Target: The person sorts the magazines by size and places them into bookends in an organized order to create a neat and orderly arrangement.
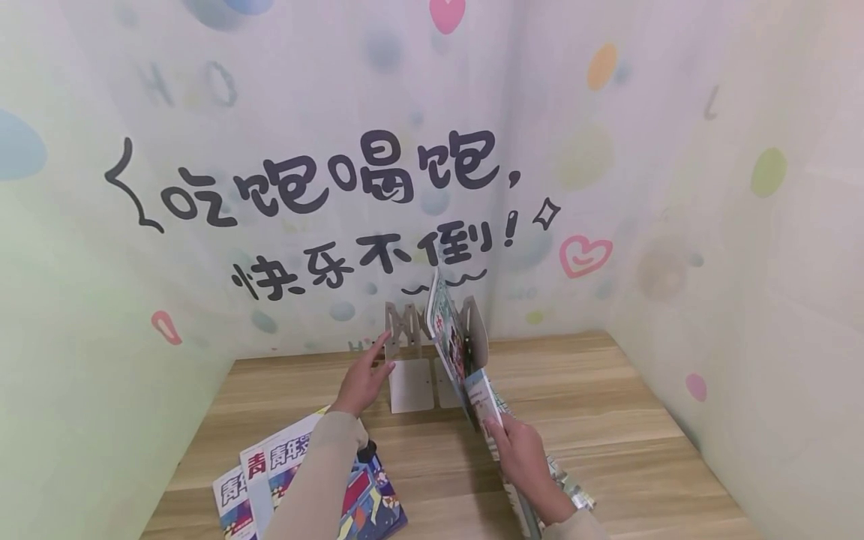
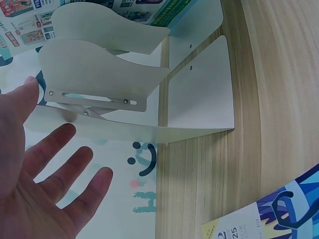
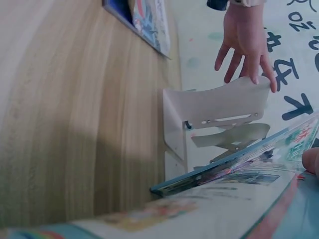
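Observation:
My left hand is at the left end of a metal expanding bookend, its fingers spread and fairly straight. In the right wrist view, fingertips of that left hand touch the top edge of the end panel. My right hand grips a magazine by its edge, right of the bookend. Another magazine stands tilted between the bookend's panels. A thumb of the right hand shows at the edge of the right wrist view; its other fingers are hidden there.
Several magazines lie overlapped on the wooden table at front left, partly under my left sleeve. Behind the bookend hangs a printed curtain with large dark lettering. Pale curtain walls flank the table.

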A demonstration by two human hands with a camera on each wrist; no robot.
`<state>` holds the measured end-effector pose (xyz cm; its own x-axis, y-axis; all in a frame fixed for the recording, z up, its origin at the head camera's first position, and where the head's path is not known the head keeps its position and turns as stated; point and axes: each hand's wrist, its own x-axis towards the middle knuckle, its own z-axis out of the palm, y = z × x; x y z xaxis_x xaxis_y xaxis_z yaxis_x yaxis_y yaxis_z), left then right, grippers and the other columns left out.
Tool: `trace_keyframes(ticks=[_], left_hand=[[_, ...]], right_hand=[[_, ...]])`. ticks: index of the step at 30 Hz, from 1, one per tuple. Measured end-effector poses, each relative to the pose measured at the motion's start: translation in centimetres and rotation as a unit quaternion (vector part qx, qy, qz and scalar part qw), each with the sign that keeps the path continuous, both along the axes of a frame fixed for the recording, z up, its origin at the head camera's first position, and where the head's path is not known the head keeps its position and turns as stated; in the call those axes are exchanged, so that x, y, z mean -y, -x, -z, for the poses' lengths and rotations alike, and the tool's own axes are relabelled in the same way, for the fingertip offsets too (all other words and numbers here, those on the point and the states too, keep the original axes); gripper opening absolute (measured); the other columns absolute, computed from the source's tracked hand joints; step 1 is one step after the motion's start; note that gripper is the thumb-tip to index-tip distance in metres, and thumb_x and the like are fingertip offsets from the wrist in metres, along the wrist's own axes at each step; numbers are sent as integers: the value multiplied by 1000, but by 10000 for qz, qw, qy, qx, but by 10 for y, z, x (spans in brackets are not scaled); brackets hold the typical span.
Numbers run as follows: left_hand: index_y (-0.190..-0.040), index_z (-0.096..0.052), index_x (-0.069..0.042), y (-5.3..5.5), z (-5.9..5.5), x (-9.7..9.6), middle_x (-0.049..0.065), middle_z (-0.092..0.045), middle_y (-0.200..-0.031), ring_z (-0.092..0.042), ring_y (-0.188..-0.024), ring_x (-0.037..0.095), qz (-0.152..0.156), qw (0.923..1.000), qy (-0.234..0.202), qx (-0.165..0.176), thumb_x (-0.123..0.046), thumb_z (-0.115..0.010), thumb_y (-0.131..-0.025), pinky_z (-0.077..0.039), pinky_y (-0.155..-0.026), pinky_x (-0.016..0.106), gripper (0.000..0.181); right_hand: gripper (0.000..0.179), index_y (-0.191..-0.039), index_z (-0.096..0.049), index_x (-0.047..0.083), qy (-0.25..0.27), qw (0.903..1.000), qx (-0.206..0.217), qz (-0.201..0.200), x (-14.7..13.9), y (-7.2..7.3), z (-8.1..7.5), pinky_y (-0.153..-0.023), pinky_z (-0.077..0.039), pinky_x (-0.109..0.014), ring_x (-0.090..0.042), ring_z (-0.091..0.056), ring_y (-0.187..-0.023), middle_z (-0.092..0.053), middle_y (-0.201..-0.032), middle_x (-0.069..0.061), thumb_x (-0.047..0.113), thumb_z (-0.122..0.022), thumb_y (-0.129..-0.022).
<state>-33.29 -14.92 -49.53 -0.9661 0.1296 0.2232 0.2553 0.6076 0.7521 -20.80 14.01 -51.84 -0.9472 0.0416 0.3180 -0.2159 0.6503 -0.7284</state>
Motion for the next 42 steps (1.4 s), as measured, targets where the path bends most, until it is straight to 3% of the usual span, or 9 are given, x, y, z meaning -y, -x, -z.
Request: trace_keyframes(ticks=[3, 10, 16, 23, 33, 42], left_hand=[[-152, -27, -41, 0, -1, -1, 13, -54, -137, -53, -120, 34, 1, 10000, 20, 52, -30, -57, -99, -44, -95, 59, 62], [-153, -29, -38, -1, -2, -1, 15, -55, -136, -53, -119, 35, -52, 10000, 1, 62, -28, -57, -99, -44, -94, 59, 61], [-153, -28, -37, -2, -2, 0, 16, -55, -136, -53, -120, 36, -24, 10000, 26, 26, -28, -57, -99, -44, -94, 59, 62], [-153, -28, -37, -1, -3, 0, 14, -57, -133, -54, -119, 35, -52, 9999, 51, 96, -29, -56, -99, -44, -95, 58, 61], [-153, -29, -36, 0, 1, 1, 14, -57, -133, -55, -118, 35, -13, 10000, 26, 43, -28, -57, -99, -44, -94, 58, 61], [-153, -29, -34, 1, 2, 1, 14, -56, -134, -55, -117, 35, 22, 10000, 38, -8, -26, -57, -100, -44, -94, 58, 61]], right_hand=[[34, -92, -69, 3, 69, 10000, -28, -37, 1, 0, -5, -43, -40, -24, -10, -44, -50, -59, -66, -1, 31, -52, -101], [41, -107, -70, 1, 289, 9993, 123, -196, 4, -1, -16, -53, -48, -24, -11, -58, -67, -71, -94, -13, 34, -47, -103], [40, -106, -71, 2, 331, 9991, 205, -153, 6, -4, -22, -56, -51, -27, -13, -61, -70, -72, -94, -12, 35, -47, -103], [47, -115, -68, 2, 553, 9976, 250, -342, 10, -7, -32, -53, -55, -29, -17, -67, -72, -71, -98, -16, 40, -44, -103], [40, -109, -70, 0, 522, 9979, -314, -228, 14, -7, -41, -54, -55, -29, -23, -69, -73, -71, -98, -19, 32, -47, -104], [39, -115, -69, 2, 641, 9959, -582, -248, 16, -3, -46, -56, -57, -31, -23, -69, -77, -70, -104, -19, 32, -46, -104]])
